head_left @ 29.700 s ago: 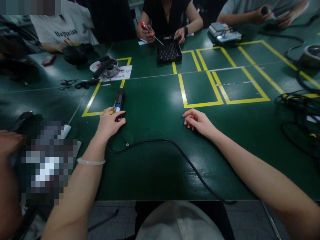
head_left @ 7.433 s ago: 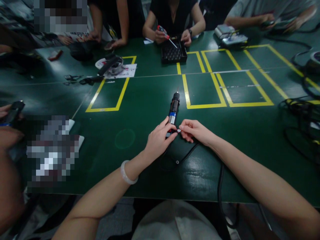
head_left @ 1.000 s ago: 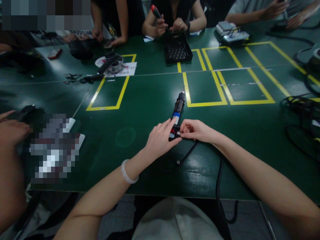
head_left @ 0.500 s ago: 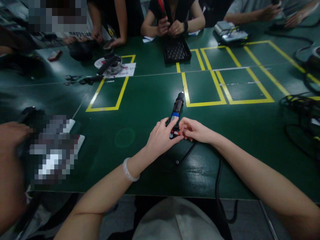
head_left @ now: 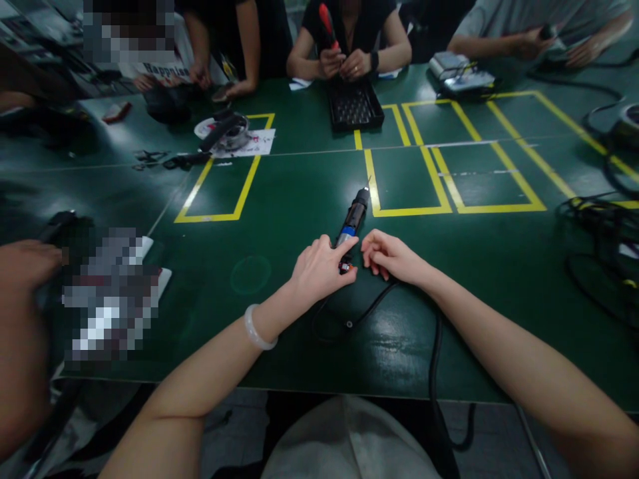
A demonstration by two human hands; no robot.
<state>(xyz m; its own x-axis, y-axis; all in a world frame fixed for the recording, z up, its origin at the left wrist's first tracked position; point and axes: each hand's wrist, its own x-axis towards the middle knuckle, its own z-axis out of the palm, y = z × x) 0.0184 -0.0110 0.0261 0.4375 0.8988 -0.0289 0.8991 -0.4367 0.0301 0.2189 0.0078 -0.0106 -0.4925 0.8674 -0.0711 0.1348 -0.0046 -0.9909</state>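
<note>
A black electric screwdriver [head_left: 354, 216] with a blue band lies on the green table [head_left: 299, 199], its tip pointing away from me. My left hand [head_left: 322, 269], with a pale bangle on the wrist, lies over the tool's rear end and grips it; a red part shows under the fingertips. My right hand [head_left: 392, 256] rests just right of that end with its fingers loosely curled, a small gap from the tool, holding nothing I can see. The tool's black cable [head_left: 434, 346] loops under my right wrist and drops over the near table edge.
Across the table a person holds a red-handled screwdriver [head_left: 327, 16] over a black tray [head_left: 354, 106]. Yellow tape rectangles [head_left: 409, 209] mark the table. A tangle of cables [head_left: 599, 226] lies at right, paper and tools [head_left: 229, 133] at far left. Another person's hand [head_left: 24, 266] is at my left.
My right hand has come off the screwdriver's rear end and sits slightly apart. My left hand has slid forward over the tool. The person opposite raised the red-handled screwdriver.
</note>
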